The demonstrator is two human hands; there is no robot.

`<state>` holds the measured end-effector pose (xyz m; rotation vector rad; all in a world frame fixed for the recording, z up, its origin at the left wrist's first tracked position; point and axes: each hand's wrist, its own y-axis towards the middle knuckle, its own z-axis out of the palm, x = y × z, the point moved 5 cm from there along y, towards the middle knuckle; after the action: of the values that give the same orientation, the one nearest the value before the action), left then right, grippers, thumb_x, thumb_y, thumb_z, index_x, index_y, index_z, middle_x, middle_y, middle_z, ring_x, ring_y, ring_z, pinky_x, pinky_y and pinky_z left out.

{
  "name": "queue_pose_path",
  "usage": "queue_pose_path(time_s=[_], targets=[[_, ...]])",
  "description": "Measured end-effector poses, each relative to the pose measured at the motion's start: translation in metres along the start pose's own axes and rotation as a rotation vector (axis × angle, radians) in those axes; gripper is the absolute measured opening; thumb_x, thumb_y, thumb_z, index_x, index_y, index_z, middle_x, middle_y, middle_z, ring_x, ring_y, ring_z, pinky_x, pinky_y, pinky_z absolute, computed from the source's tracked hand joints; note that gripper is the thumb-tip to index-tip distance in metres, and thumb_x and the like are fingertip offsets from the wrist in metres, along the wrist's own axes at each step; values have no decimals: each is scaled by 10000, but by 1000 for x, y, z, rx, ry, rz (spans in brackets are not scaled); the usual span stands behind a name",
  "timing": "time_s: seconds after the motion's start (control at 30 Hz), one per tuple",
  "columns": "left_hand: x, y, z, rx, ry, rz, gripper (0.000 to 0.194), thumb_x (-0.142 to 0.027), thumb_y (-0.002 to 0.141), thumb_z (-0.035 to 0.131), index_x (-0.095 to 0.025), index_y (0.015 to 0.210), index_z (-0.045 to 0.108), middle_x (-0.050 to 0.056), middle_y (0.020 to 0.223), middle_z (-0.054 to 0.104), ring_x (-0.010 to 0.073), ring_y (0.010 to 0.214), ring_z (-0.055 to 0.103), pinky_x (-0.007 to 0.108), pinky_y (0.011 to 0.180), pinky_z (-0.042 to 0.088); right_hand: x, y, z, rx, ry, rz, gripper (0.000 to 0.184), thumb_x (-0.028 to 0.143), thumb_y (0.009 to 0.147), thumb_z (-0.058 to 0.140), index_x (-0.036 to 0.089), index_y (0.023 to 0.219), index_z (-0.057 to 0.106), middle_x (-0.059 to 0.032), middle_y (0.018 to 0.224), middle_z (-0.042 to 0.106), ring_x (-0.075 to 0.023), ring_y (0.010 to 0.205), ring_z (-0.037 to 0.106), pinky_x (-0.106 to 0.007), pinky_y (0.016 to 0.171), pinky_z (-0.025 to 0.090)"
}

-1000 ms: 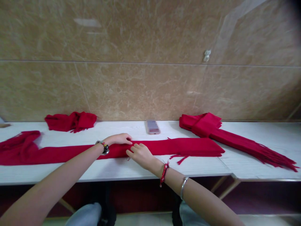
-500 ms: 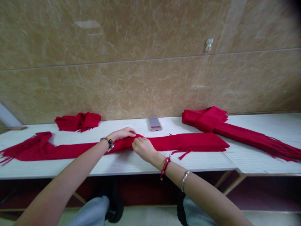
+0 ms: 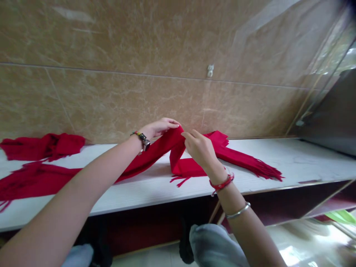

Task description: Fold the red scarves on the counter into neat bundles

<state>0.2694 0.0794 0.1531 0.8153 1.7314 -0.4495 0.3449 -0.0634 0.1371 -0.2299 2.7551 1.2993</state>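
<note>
A long red scarf (image 3: 155, 152) runs along the bench, its middle lifted off the surface between my two hands. My left hand (image 3: 161, 127) pinches the scarf's raised upper edge between thumb and fingers. Close beside it, my right hand (image 3: 200, 148) has its fingers closed on the same lifted part. The scarf's fringed end lies flat at the far left. Below my right hand sits a flat folded red stack (image 3: 190, 167) with short fringe at its front, partly covered by my hand and the hanging cloth.
Another folded red scarf (image 3: 244, 159) lies at the right, its fringe spread out. A crumpled red scarf (image 3: 44, 145) rests at the back left. All lie on a white bench (image 3: 139, 193) against a marble-patterned wall (image 3: 125, 96). A dark grey object (image 3: 333, 115) stands far right.
My hands have raised the scarf's middle off the bench and carried it right toward the folded stack. The view has turned to the right, and the phone no longer shows.
</note>
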Motion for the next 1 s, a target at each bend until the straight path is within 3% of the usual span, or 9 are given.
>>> queue_pose_path(time_s=[0.1,0.2,0.33,0.43,0.57,0.67,0.77,0.87,1.0], targets=[[-6,35,46,50,69,32,180,-203,712,638,-138,880,634,35,809,650,96,658,567,210,592,400,-53,-23,-3,39,-53,69,329,133,857,344,173,1069,592,-73,875,601,-145,712,544,-217,556,355],[3,66,90,113,239,55,217,-224,759,587,-132,952,628,54,840,663,114,688,578,216,588,409,-95,-49,6,136,-96,117,345,146,851,357,193,1105,586,-66,869,611,-146,695,559,-220,553,364],[26,92,139,179,512,115,251,-198,790,533,-113,1013,608,84,974,649,156,843,584,238,700,431,-131,-82,31,308,-109,155,361,152,842,371,222,1133,572,-58,874,625,-142,699,579,-217,574,384],[47,88,159,186,577,152,356,-241,779,556,-100,1105,563,126,1129,578,216,1014,530,282,844,391,-144,-103,52,440,-94,174,365,151,836,379,223,1137,572,-64,874,632,-149,710,588,-219,582,400],[77,44,156,178,830,267,579,-451,816,485,-146,1299,388,151,1314,408,260,1180,403,329,950,318,-149,-119,67,455,-1,125,386,105,796,417,220,1122,589,-66,904,624,-159,782,585,-223,650,433],[99,2,132,113,1069,259,627,-495,788,505,-225,1330,342,124,1397,296,291,1238,324,386,980,284,-150,-123,72,399,88,94,387,75,788,425,223,1095,608,-62,955,607,-143,821,579,-217,708,451],[113,-27,109,108,1169,200,597,-464,813,474,-222,1339,329,112,1395,310,260,1241,330,353,994,277,-151,-123,74,355,155,50,373,61,804,411,201,1082,618,-76,1042,599,-144,877,588,-228,765,467],[116,-39,97,113,1199,198,520,-410,861,404,-220,1340,335,96,1408,297,231,1248,330,322,1009,260,-152,-123,73,285,178,12,379,53,825,376,152,1117,596,-112,1146,574,-179,1003,566,-272,843,466],[120,-40,95,88,1198,176,494,-390,888,347,-248,1359,298,88,1444,230,250,1292,253,378,1011,257,-155,-123,66,186,213,52,413,43,833,335,126,1172,557,-128,1265,501,-183,1066,543,-294,902,448]])
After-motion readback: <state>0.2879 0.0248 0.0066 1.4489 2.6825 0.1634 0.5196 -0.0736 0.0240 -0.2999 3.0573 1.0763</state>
